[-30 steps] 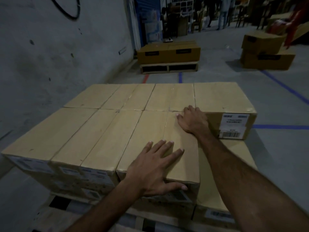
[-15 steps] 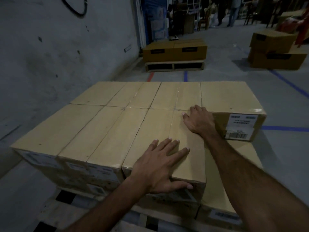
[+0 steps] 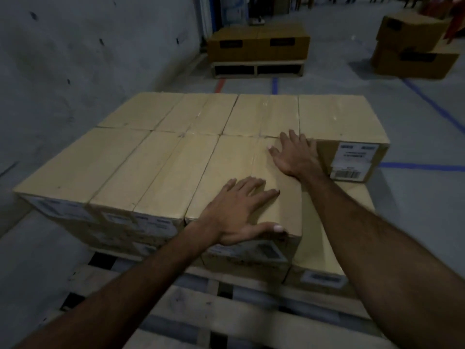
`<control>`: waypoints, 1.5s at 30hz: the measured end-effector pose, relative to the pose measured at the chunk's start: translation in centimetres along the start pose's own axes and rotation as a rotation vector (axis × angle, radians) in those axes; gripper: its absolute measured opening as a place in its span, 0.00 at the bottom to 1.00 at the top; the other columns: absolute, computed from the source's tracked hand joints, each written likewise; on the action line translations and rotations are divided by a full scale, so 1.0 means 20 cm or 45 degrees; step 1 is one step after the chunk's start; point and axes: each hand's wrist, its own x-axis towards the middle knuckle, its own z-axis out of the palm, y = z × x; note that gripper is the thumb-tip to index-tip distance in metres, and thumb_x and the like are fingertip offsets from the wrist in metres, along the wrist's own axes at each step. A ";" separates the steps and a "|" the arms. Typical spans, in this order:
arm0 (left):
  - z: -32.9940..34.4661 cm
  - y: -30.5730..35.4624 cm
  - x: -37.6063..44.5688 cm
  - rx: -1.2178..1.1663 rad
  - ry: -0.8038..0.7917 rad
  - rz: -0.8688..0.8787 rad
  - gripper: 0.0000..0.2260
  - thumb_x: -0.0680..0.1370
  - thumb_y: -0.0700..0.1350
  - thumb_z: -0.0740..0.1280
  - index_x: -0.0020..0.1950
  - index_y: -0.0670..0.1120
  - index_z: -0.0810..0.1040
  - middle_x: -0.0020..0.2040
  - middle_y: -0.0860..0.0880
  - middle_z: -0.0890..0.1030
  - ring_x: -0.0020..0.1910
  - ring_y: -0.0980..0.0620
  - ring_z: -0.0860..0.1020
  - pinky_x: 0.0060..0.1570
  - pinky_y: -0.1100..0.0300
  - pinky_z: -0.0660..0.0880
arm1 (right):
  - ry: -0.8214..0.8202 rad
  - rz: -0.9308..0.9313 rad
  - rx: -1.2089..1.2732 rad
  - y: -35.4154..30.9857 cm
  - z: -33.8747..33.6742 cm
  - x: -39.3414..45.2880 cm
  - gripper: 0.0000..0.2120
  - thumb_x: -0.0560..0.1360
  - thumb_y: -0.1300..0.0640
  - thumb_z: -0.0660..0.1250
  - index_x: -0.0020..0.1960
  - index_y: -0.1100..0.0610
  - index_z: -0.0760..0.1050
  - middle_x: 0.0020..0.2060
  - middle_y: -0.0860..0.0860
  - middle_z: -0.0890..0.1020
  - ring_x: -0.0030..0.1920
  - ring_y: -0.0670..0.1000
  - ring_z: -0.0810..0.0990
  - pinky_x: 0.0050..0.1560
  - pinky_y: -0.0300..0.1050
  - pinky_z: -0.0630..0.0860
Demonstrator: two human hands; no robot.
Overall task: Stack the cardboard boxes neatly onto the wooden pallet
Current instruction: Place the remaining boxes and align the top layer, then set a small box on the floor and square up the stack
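Both hands lie flat with fingers spread on the near right cardboard box (image 3: 241, 172) of the top layer. The left hand (image 3: 241, 212) presses its near end, thumb along the front edge; the right hand (image 3: 294, 154) rests at its far right corner. The boxes sit packed together on the wooden pallet (image 3: 201, 306), beside a grey wall (image 3: 75, 59).
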 end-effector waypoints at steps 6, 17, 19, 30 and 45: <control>-0.23 -0.03 -0.10 -0.337 0.098 -0.140 0.33 0.80 0.70 0.58 0.80 0.53 0.67 0.79 0.46 0.68 0.75 0.47 0.67 0.73 0.48 0.68 | 0.109 0.145 0.474 -0.04 -0.19 -0.22 0.31 0.85 0.41 0.56 0.82 0.56 0.60 0.82 0.54 0.62 0.82 0.55 0.58 0.81 0.62 0.46; -1.26 0.42 -0.54 -0.885 0.208 -0.765 0.27 0.82 0.60 0.66 0.79 0.50 0.70 0.74 0.47 0.74 0.69 0.49 0.75 0.67 0.45 0.75 | -0.176 0.535 1.072 -0.24 -1.37 -1.04 0.30 0.84 0.45 0.63 0.82 0.55 0.62 0.79 0.53 0.67 0.78 0.53 0.66 0.76 0.44 0.62; -1.48 0.60 -0.61 -1.027 0.265 -0.863 0.27 0.82 0.59 0.67 0.79 0.50 0.70 0.74 0.47 0.75 0.68 0.51 0.76 0.66 0.47 0.77 | -0.192 0.621 1.118 -0.29 -1.64 -1.19 0.30 0.84 0.46 0.64 0.82 0.55 0.62 0.79 0.52 0.67 0.78 0.52 0.66 0.74 0.41 0.61; -2.03 1.31 -0.99 -1.277 0.324 -0.932 0.26 0.83 0.58 0.66 0.79 0.49 0.70 0.73 0.46 0.76 0.70 0.49 0.76 0.68 0.46 0.76 | -0.016 0.888 1.368 -0.29 -2.54 -1.97 0.26 0.83 0.53 0.67 0.79 0.57 0.67 0.74 0.53 0.74 0.74 0.51 0.73 0.72 0.44 0.68; -2.18 1.61 -0.89 -1.323 0.172 -0.643 0.25 0.83 0.56 0.67 0.79 0.48 0.70 0.74 0.47 0.75 0.65 0.54 0.75 0.59 0.58 0.72 | 0.237 0.958 1.381 -0.12 -2.75 -2.16 0.28 0.82 0.51 0.69 0.79 0.59 0.67 0.74 0.54 0.74 0.73 0.51 0.73 0.75 0.50 0.70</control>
